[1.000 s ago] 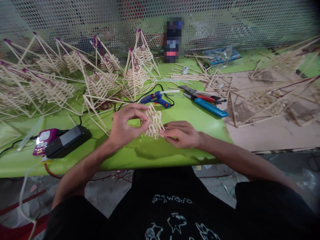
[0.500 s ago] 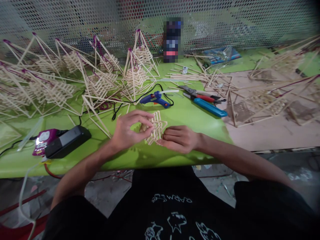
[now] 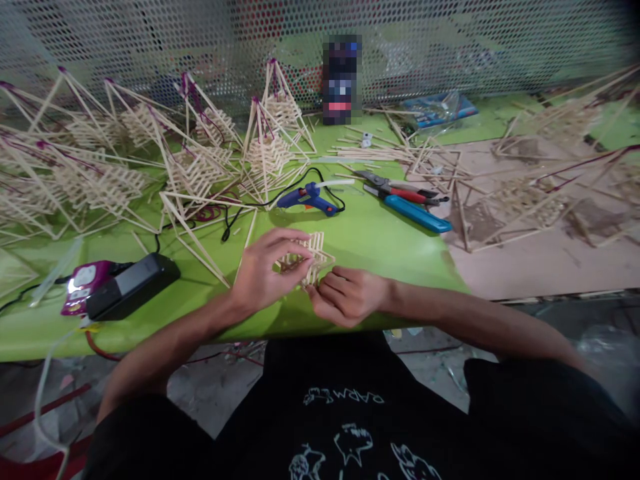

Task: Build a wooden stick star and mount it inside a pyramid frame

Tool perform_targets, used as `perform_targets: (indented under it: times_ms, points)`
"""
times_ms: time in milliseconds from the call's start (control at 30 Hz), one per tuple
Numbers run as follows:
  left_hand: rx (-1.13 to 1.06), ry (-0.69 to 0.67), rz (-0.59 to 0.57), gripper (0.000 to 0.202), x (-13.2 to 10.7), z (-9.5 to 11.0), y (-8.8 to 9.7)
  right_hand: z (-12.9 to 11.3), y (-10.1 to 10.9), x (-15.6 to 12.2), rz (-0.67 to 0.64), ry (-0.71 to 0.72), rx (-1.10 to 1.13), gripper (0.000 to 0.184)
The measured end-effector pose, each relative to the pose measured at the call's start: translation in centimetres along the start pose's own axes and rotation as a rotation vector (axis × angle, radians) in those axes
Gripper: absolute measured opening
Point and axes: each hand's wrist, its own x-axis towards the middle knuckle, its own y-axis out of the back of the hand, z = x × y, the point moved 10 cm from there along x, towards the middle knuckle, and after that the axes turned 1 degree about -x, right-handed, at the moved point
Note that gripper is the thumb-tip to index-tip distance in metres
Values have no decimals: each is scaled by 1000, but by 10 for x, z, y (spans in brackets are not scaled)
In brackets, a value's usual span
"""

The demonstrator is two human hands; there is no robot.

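Between my hands, close to the front of the green table, is a small star-shaped stack of thin wooden sticks. My left hand curls over its left side, thumb and fingers closed on the sticks. At its lower right, my right hand is folded with thumb and index finger pinched at the stack's near edge. The palm side of the right hand is hidden. Just beyond the stack lies a blue glue gun with a white glue stick in its back end.
Pliers with red handles and a blue-handled tool lie to the right. Several stick pyramids with purple thread crowd the back left. A black power adapter sits front left. Loose sticks lie behind, before a perforated metal screen.
Both hands and the stick stack have come slightly nearer to me. My right hand has shifted down and a little left, and the stack is tilted differently.
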Motion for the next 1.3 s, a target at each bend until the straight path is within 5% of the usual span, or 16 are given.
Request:
perform_targets:
  times_ms: [167, 267, 367, 467, 567, 800, 1133, 1300]
  points:
    - [-88, -58, -77, 7, 2, -3, -7, 0, 3, 0, 15, 39, 67, 9]
    - [-149, -59, -109, 6, 5, -9, -7, 10, 20, -9, 182, 64, 120, 20]
    - [-223, -63, -133, 7, 7, -13, -8, 41, 30, -24, 339, -93, 133, 31]
    - [-263, -60, -128, 8, 8, -17, -7, 74, 1, -31, 158, -309, 344, 56]
    - [-294, -24, -94, 8, 10, -24, -1, 86, -17, -35, 103, -421, 539, 46]
    - [-299, -17, -107, 9, 11, -22, 1, 76, -13, -33, 165, -388, 477, 23]
    - [-120, -128, 71, 16, 17, 4, 34, 72, -6, -35, 194, -439, 335, 30]
    - [-83, -235, 121, 24, 8, 17, 33, 60, 0, -28, 177, -384, 248, 24]
